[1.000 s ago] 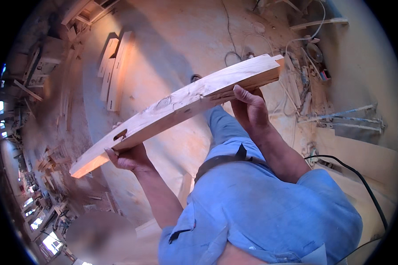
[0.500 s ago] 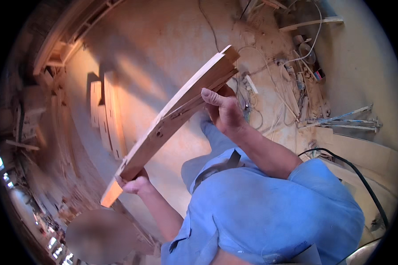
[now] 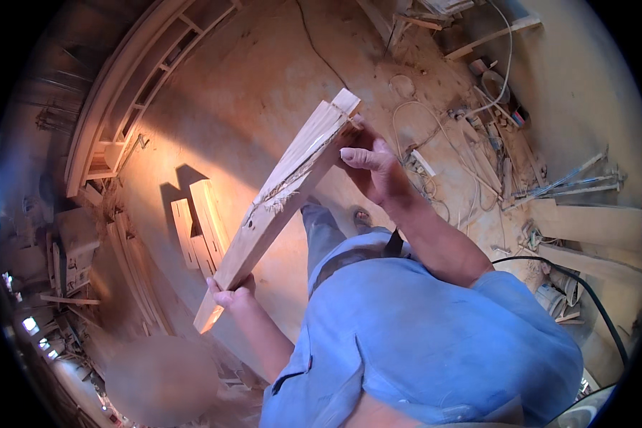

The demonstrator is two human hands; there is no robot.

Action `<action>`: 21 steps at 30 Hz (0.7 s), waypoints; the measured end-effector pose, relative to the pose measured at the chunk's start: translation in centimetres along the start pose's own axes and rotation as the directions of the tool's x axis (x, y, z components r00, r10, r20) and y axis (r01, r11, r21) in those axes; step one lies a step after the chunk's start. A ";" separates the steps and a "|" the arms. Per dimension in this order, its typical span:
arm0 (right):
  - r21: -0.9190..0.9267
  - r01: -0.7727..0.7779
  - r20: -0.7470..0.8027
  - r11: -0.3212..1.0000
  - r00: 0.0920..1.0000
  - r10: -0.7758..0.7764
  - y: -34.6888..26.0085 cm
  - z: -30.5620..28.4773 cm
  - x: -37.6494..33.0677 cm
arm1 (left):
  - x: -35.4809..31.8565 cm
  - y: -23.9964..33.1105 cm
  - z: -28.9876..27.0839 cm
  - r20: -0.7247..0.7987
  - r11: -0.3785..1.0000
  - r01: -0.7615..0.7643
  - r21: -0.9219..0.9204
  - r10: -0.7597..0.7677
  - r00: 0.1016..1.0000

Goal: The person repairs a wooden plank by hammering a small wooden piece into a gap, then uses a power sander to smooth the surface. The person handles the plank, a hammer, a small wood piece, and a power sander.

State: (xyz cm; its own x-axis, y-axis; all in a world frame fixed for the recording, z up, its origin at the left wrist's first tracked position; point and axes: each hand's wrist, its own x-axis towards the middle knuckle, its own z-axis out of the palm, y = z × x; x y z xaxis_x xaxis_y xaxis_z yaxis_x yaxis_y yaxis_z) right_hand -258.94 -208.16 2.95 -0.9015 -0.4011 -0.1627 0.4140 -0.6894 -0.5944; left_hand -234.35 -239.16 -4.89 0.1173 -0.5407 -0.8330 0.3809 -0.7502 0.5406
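Observation:
A long, thick piece of pale wood (image 3: 282, 203) is held up at a slant in front of me, its upper end stepped like a tenon. Along its upper part runs a rough, splintered crack with torn fibres, and a small dark hole shows below that. My left hand (image 3: 232, 292) grips the lower end, fingers beneath and thumb on the near side. Near the upper end, my right hand (image 3: 378, 171) holds the wood from the right, its thumb along the edge and its other fingers partly hidden behind.
Several cut wood pieces (image 3: 201, 228) lie on the dusty floor. A slatted wooden frame (image 3: 121, 118) stands at the far left, with long boards (image 3: 132, 271) below it. Cables, offcuts and metal clamps (image 3: 571, 182) clutter the right. A dark hose (image 3: 585, 285) curves beside me.
The wood has turned in my hands, bringing its splintered face more into view. Its upper end has shifted left and slightly down, its lower end right. Both hands keep their hold.

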 end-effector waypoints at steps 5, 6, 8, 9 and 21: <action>-0.119 0.059 -0.145 0.991 0.987 -0.076 1.4 -0.2 8.3 | 6.9 -1.3 9.6 0.001 0.986 0.096 0.137 -0.097 0.995; -0.144 0.070 -0.164 0.987 0.982 -0.094 2.0 -0.2 10.2 | 8.3 -1.6 12.4 0.027 0.977 0.126 0.173 -0.132 0.991; -0.189 0.095 -0.204 0.977 0.970 -0.134 2.9 -0.3 13.8 | 10.2 -3.2 16.6 -0.030 0.967 0.161 0.199 -0.158 0.987; -0.215 0.098 -0.246 0.972 0.958 -0.151 3.2 -0.6 14.8 | 10.6 -4.1 18.0 -0.069 0.958 0.183 0.219 -0.172 0.983; -0.336 0.155 -0.410 0.929 0.864 -0.293 0.1 -7.8 32.2 | 14.4 -13.8 41.4 0.024 0.899 0.145 0.414 -0.170 0.985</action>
State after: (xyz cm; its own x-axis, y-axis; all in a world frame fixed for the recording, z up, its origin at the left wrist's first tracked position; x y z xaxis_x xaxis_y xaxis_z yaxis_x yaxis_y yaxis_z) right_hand -288.95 -216.38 -8.50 -0.9516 0.1028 -0.2897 0.2024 -0.5000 -0.8420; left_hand -275.87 -252.35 -19.48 0.0283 -0.4142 -0.9097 -0.0202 -0.9102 0.4138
